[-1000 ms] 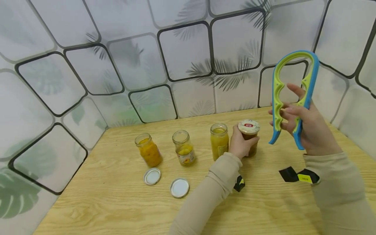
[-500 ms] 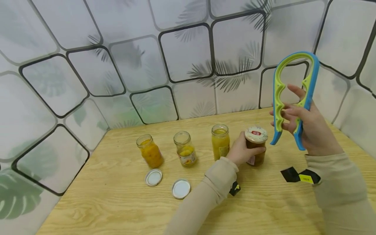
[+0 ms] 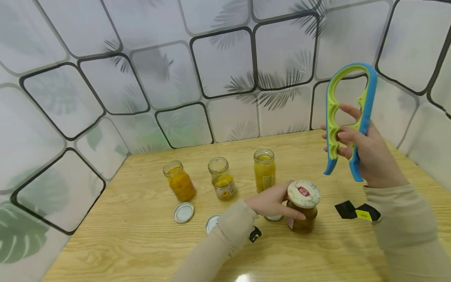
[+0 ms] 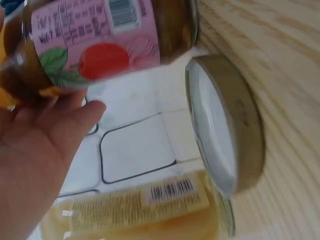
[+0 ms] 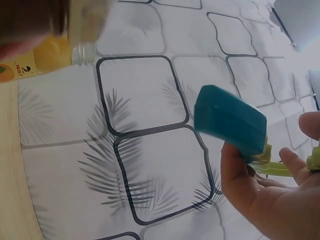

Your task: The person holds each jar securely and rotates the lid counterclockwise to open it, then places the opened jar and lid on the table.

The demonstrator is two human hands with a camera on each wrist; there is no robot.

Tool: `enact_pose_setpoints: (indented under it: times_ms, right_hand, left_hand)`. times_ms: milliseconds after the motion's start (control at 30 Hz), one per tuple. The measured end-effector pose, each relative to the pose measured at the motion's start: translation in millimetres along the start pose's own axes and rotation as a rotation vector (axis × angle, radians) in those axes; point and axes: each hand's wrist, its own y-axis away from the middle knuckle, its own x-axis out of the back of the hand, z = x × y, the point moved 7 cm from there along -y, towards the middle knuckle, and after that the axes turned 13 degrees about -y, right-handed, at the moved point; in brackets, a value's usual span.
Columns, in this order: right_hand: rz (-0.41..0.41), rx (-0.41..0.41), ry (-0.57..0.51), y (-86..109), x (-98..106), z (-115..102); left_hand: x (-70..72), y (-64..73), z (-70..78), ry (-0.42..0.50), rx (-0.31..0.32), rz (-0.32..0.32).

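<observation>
the lidded jar (image 3: 302,207) stands on the worktop (image 3: 141,243) in front of three open jars, gripped round its side by the left hand (image 3: 273,203), while the right hand (image 3: 366,154) holds the jar opener (image 3: 347,117) raised above and to its right.

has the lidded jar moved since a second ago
Yes. The lidded jar, gripped by the left hand, has come toward the person and slightly right: it was beside the tall open jar, now well in front of it.

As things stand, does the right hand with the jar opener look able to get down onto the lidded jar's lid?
Probably yes. The right hand holds the jar opener up in the air, to the right of the lidded jar. The left hand grips the jar's side, leaving the lid's top uncovered, and nothing lies between.
</observation>
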Motion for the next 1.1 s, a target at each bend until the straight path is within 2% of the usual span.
enact_pose_setpoints:
  times_ms: [100, 233, 333, 433, 567, 633, 867, 1000, 1100]
  right_hand:
    - [0.026, -0.008, 0.077, 0.0, 0, 1]
    - [0.046, -0.023, 0.159, -1.7, 0, 6]
    - [0.056, -0.037, 0.284, -2.4, -1, 9]
    - [0.062, -0.044, 0.484, -0.7, -5, 12]
    - [0.054, -0.019, 0.771, 4.1, -14, 15]
    - [0.048, 0.002, 0.881, 6.0, -20, 16]
    - [0.039, 0.016, 1.057, 7.4, -30, 18]
    - [-0.018, 0.025, 1.207, 7.4, -35, 21]
    - [-0.084, 0.028, 1.265, 7.1, -40, 25]
  left_hand:
    - [0.1, 13.9, 2.7, 0.030, -0.035, -0.044]
    - [5.6, 32.9, -1.8, 0.014, -0.023, -0.057]
    - [9.5, 43.7, -7.3, 0.017, 0.005, -0.071]
    - [13.3, 50.3, -11.2, 0.006, 0.011, -0.064]
    - [15.7, 54.2, -15.2, -0.053, 0.002, -0.038]
    - [14.4, 54.5, -17.3, -0.081, -0.004, -0.032]
    - [8.1, 51.1, -21.1, -0.109, -0.029, -0.007]
    - [7.7, 50.0, -21.5, -0.123, -0.025, 0.026]
    - [8.8, 50.2, -19.9, -0.133, -0.036, 0.055]
